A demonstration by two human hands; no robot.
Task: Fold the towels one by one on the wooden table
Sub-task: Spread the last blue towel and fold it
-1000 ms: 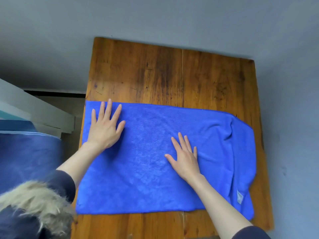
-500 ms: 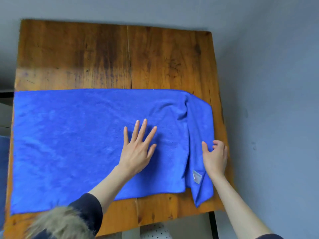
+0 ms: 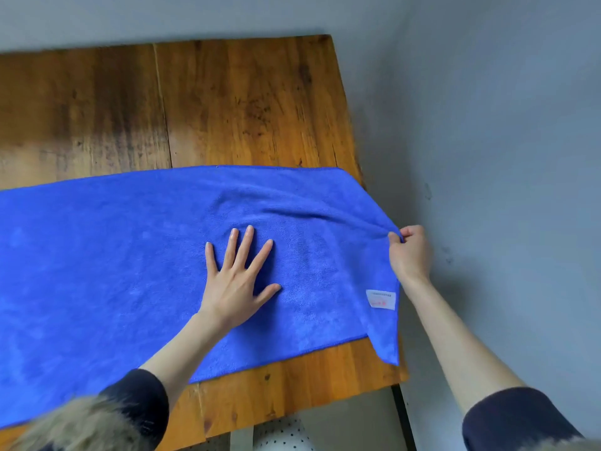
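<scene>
Wooden table (image 3: 247,102), blue towel (image 3: 97,262) cut off leftward.

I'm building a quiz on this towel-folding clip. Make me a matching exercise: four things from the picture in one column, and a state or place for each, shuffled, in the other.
Column one:
1. left hand
2. right hand
3. white care label
4. wooden table

Column two:
A. sewn near the right end of the blue microfibre towel
B. pinching the towel's right edge
C. pressed flat, fingers spread
D. bare at its far side

Pairs: 1-C, 2-B, 3-A, 4-D
</scene>
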